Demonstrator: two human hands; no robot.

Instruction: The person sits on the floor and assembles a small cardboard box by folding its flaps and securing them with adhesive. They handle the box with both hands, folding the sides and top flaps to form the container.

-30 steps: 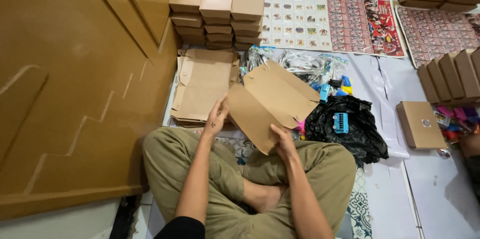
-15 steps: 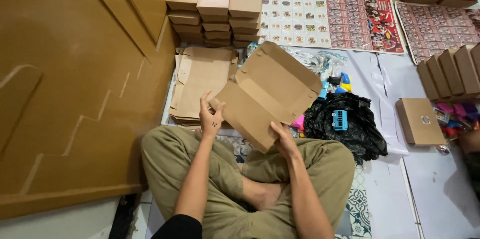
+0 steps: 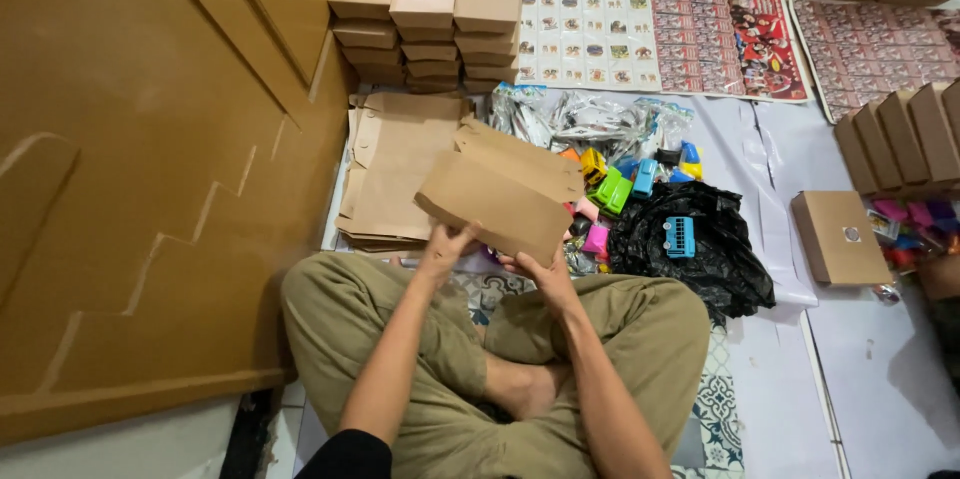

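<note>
Left hand: the left hand (image 3: pixel 447 244) is gripping the near-left edge of a brown flat-folded cardboard box (image 3: pixel 497 191), thumb over the top face and fingers curled beneath it.
Right hand: the right hand (image 3: pixel 545 272) is grasping the same box from under its lower right edge, fingers closed against the card.
Box: the brown cardboard box is being held in the air above the crossed legs in olive trousers (image 3: pixel 640 339), tilted, its long flap (image 3: pixel 520 157) lying up and away from the person.
Step in hand: judging by the creased panels, the blank is being squared up into a box shape between both hands.
Next move: it is calling for the flap and ends to be folded and tucked while one hand is steadying the body.
Just beyond: a pile of flat brown cardboard blanks (image 3: pixel 395 174) is lying on the floor touching the box's far side in view.
To the right: small coloured plastic toy vehicles (image 3: pixel 625 184) are lying beside a crumpled black plastic bag (image 3: pixel 700 249), with clear wrappers (image 3: pixel 580 119) behind.
Farther out: stacks of finished brown boxes (image 3: pixel 425 9) are standing along the wall, next to printed card sheets (image 3: pixel 660 29).
</note>
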